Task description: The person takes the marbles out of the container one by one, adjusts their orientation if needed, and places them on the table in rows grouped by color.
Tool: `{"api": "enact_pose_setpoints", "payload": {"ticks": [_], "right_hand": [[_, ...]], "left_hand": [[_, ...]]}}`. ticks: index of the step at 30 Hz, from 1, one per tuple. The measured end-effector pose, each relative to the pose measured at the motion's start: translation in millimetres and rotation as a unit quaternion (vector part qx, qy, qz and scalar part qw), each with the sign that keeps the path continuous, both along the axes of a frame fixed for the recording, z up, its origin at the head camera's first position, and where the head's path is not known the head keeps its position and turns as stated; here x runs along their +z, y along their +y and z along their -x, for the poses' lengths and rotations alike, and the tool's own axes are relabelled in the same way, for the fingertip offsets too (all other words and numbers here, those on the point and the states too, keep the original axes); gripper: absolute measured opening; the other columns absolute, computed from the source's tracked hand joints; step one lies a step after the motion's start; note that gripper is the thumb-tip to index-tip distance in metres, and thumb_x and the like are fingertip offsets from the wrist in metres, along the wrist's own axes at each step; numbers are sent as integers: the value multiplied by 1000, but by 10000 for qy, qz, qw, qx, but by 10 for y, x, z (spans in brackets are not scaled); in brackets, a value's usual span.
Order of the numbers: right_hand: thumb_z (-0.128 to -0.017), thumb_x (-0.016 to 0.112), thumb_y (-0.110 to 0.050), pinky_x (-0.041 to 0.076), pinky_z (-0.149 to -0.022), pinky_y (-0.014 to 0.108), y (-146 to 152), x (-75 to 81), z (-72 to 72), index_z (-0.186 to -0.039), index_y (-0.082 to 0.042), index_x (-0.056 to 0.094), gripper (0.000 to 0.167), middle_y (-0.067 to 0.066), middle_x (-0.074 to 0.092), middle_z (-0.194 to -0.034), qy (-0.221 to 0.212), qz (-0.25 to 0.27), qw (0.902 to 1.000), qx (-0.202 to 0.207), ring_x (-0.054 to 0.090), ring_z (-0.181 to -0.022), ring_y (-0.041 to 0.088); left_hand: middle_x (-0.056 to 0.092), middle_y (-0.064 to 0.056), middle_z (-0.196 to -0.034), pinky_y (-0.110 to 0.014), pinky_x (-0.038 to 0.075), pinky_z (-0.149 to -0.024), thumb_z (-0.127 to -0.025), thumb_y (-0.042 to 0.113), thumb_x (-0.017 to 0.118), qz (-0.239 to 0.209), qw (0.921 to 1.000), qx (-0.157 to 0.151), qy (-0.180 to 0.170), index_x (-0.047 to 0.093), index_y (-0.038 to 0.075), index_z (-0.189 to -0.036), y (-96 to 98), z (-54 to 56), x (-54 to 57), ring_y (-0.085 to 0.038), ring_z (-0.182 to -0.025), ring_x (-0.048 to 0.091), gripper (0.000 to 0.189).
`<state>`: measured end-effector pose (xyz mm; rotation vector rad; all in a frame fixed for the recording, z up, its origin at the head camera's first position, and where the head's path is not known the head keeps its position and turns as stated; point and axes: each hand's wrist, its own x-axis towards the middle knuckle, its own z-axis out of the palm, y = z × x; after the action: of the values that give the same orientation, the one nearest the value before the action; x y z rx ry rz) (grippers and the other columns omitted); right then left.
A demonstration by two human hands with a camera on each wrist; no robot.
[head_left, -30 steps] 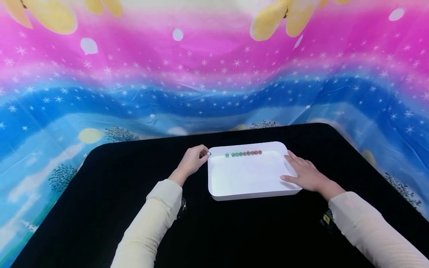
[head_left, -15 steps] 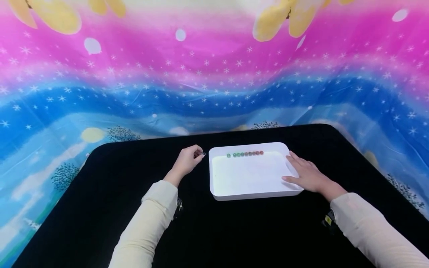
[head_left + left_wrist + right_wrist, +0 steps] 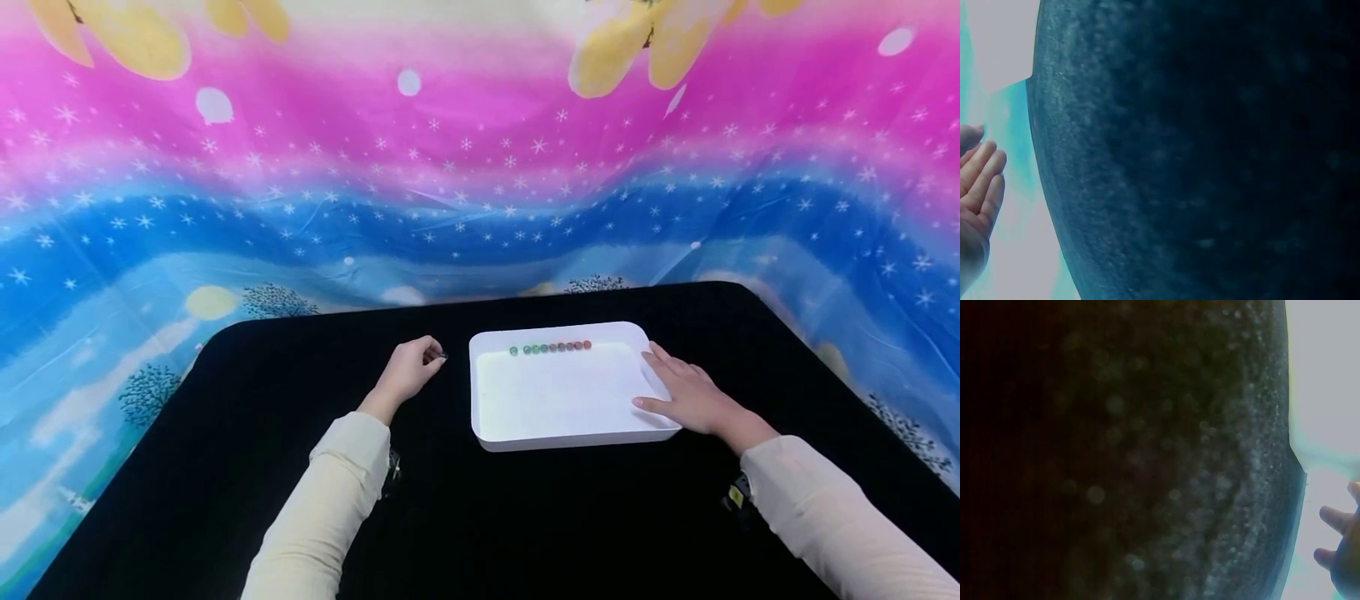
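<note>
My left hand (image 3: 408, 368) is over the black tabletop, left of a white rectangular tray (image 3: 570, 400). Its thumb and index finger pinch a small dark marble (image 3: 444, 356). In the left wrist view the left hand (image 3: 982, 187) shows at the left edge, the marble hidden. My right hand (image 3: 690, 392) rests on the tray's right rim with fingers spread and straight, the thumb reaching over the inside. Along the tray's far side lies a row of several marbles, green (image 3: 535, 349) on the left and red (image 3: 587, 344) on the right.
A black cloth (image 3: 465, 517) covers the table, whose far edge runs behind the tray. Beyond it hangs a pink and blue curtain (image 3: 450, 192) with snowflakes and trees. The leftmost green marble (image 3: 513, 351) sits slightly apart from the row.
My left hand has drawn away leftward and slightly nearer from the tray's far left corner, still pinching the marble. The right hand has stayed on the tray's rim.
</note>
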<state>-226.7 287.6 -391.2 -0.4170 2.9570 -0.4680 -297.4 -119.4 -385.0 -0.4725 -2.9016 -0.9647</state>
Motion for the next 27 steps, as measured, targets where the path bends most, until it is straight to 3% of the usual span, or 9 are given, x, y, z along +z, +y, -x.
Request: {"api": "enact_pose_setpoints", "payload": {"ticks": [12, 19, 27], "right_hand": [[-78, 41, -62, 6, -91, 61, 0, 9, -1, -137, -1, 12, 90, 20, 0, -141, -30, 60, 10000, 5, 8, -123, 43], [-79, 42, -61, 2, -93, 60, 4, 5, 14, -138, -3, 13, 88, 17, 0, -142, -11, -88, 10000, -43, 6, -125, 40], [-79, 42, -61, 0, -91, 62, -6, 23, -4, -137, -2, 15, 88, 18, 3, -142, 120, -244, 9996, -21, 6, -124, 42]], "left_hand": [[57, 0, -83, -29, 45, -65, -84, 15, 56, 275, 9990, -134, -312, 57, 9, -91, -75, 37, -64, -13, -75, 54, 9], [57, -1, -78, -27, 44, -62, -83, 13, 58, 477, 9979, -362, -265, 57, 7, -87, -93, 49, -82, -13, -69, 53, 7], [56, -1, -79, -27, 45, -62, -83, 14, 58, 692, 9961, -367, -410, 56, 7, -87, -107, 45, -93, -12, -69, 53, 7]]}}
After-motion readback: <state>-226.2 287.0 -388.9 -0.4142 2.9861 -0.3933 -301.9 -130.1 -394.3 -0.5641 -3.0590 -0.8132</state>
